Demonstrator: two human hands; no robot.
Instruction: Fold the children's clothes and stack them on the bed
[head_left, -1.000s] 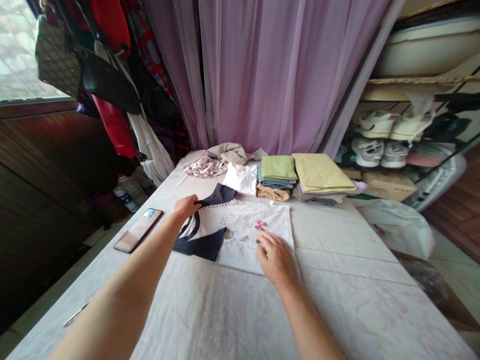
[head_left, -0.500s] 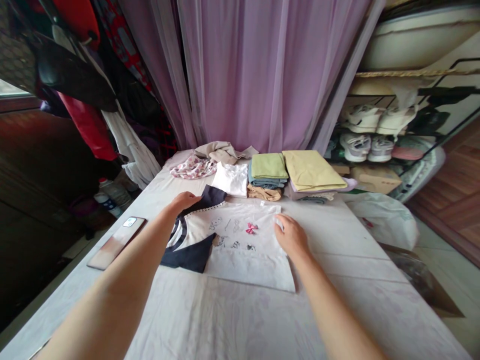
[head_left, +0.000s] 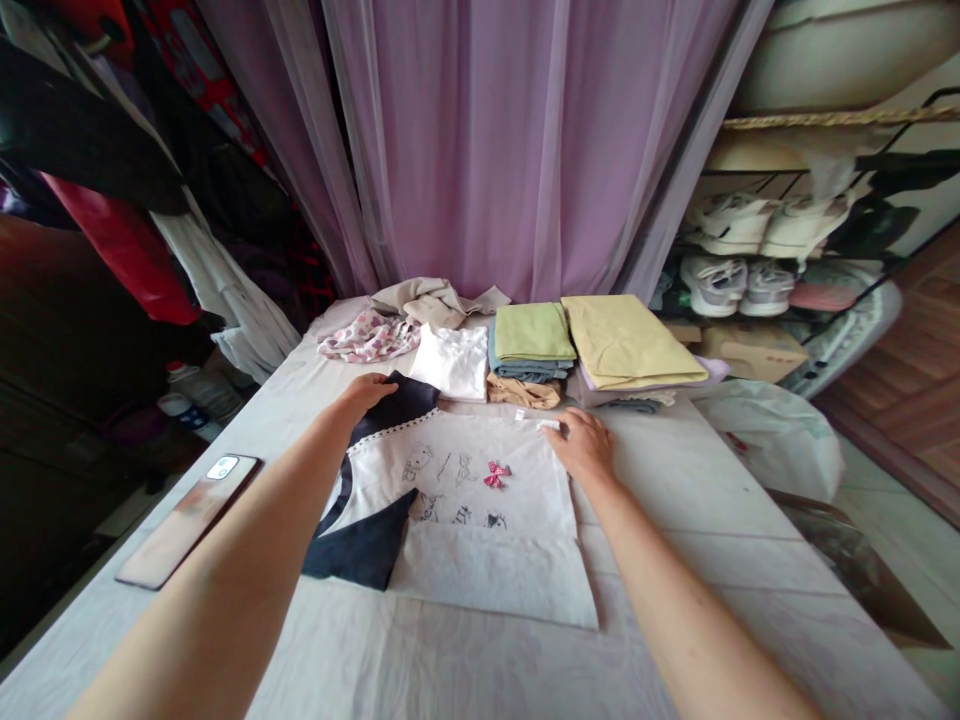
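Observation:
A white T-shirt with navy sleeves (head_left: 457, 500) lies flat on the sheet-covered table (head_left: 480, 660), printed with small line drawings and a pink bow (head_left: 496, 474). A wide flap of white cloth (head_left: 495, 575) forms its near part. My left hand (head_left: 367, 393) grips the navy fabric at the shirt's far left. My right hand (head_left: 585, 445) sits at the far right edge, its fingertips beside a small white label (head_left: 548, 425). A navy sleeve (head_left: 360, 542) lies folded at the near left.
Folded clothes in green, yellow and blue (head_left: 570, 345) and a loose white top (head_left: 451, 361) lie along the far edge. A phone (head_left: 187, 522) rests at the left. A lilac curtain (head_left: 480, 130) hangs behind, with a shoe rack (head_left: 750, 250) at right.
My right hand has slid from the shirt's near right toward its far right edge. The whole view has swung, and the shirt now lies flatter and squarer before me.

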